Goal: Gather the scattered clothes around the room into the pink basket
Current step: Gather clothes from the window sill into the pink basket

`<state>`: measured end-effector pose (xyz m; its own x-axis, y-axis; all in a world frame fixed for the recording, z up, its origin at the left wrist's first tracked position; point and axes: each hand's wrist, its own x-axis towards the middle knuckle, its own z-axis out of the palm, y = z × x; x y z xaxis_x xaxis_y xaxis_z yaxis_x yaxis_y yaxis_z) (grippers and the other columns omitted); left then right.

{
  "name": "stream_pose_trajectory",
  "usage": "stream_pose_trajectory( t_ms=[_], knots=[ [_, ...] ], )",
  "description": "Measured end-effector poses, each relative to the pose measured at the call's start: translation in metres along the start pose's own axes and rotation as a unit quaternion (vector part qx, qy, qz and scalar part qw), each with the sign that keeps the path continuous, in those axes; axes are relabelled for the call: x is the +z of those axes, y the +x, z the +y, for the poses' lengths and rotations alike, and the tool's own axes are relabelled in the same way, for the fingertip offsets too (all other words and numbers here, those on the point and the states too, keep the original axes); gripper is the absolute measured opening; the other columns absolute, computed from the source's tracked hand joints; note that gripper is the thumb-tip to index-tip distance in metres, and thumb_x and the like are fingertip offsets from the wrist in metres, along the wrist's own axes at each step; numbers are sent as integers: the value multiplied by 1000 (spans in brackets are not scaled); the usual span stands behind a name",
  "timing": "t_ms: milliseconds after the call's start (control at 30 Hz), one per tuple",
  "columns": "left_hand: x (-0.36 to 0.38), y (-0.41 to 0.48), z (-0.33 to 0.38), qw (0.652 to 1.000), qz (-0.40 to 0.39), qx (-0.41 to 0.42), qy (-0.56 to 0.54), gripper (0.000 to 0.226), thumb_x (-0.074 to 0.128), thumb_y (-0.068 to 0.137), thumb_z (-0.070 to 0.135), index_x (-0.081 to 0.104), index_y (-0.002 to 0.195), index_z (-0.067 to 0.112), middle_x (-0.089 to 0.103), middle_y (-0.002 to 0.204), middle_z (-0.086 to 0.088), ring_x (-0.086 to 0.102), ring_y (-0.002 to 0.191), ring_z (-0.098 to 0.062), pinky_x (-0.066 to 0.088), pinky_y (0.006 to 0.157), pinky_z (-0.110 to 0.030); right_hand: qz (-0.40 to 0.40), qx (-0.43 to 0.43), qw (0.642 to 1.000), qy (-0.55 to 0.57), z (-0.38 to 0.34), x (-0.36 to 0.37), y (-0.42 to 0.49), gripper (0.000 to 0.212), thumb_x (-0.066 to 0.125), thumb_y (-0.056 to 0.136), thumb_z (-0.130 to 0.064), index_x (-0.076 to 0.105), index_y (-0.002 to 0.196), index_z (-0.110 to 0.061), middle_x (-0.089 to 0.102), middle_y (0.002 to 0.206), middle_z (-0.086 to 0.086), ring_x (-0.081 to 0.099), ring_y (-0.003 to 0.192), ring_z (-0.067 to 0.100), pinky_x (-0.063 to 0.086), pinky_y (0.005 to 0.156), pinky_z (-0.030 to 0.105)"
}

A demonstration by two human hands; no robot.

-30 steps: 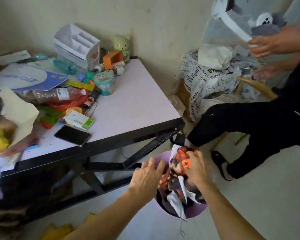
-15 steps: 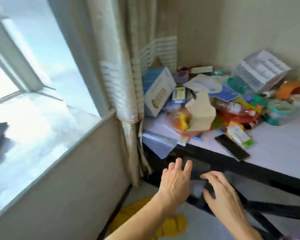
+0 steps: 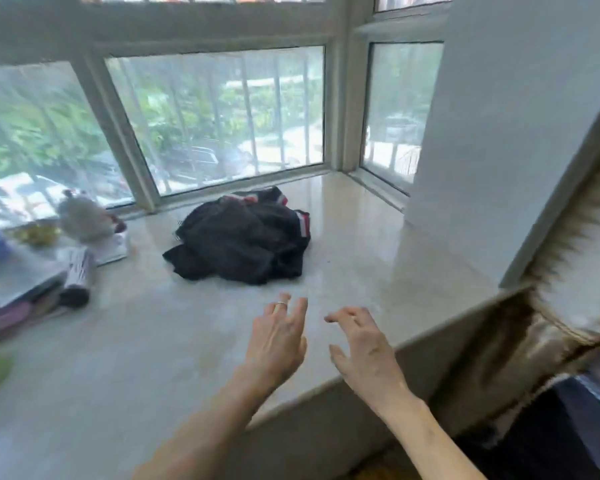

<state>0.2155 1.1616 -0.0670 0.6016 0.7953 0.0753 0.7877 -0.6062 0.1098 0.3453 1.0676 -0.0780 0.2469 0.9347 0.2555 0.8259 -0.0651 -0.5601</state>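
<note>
Clearly there is work left: a crumpled black garment with red-and-white striped trim (image 3: 243, 237) lies in a heap on the pale polished stone window ledge (image 3: 361, 265), close to the glass of the window (image 3: 215, 116) and not yet touched. Both bare hands hover over the ledge on the near side of the garment, apart from it; the left hand (image 3: 278, 341) (a ring on one finger) has its fingers spread and holds nothing, and the right hand (image 3: 361, 348), just beside it, is likewise loosely splayed and empty. The pink basket is nowhere in this view, so how many clothes it already holds cannot be told. To the left of the garment sits a clutter of blurred papers and small items (image 3: 49, 265), none plainly clothing. At least this one garment remains to be picked up and carried to the basket.
</note>
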Motion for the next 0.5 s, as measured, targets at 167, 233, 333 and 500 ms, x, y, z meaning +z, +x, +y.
stream_pose_trajectory(
  t_ms=[167,233,333,500],
  knots=[
    [3,7,-71,998,-2,-65,-13,63,55,88,27,23,142,21,27,148,-9,41,125,-28,42,98,-37,-59,-46,997,-23,-27,47,64,61,67,84,-22,40,138,-30,27,146,-2,37,130,15,42,103,26],
    [4,14,-89,997,-9,-78,-18,67,56,88,26,20,145,21,22,150,-9,37,129,-27,40,101,-35,-74,-51,995,-45,-31,57,91,72,68,83,-27,31,144,-32,16,153,-1,29,135,19,39,105,29],
    [1,36,-114,995,2,-92,-24,76,58,87,24,14,148,22,16,153,-11,35,131,-28,41,99,-33,-87,-54,992,-72,-36,72,140,92,70,76,-33,14,148,-40,-2,158,0,16,140,24,36,107,35],
    [-3,82,-154,992,13,-128,-17,83,61,83,24,11,149,25,14,152,-10,35,128,-27,40,97,-30,-145,-28,980,-130,-41,99,242,117,77,70,-41,-12,147,-44,-23,157,2,-10,145,34,20,115,51]
  ],
)
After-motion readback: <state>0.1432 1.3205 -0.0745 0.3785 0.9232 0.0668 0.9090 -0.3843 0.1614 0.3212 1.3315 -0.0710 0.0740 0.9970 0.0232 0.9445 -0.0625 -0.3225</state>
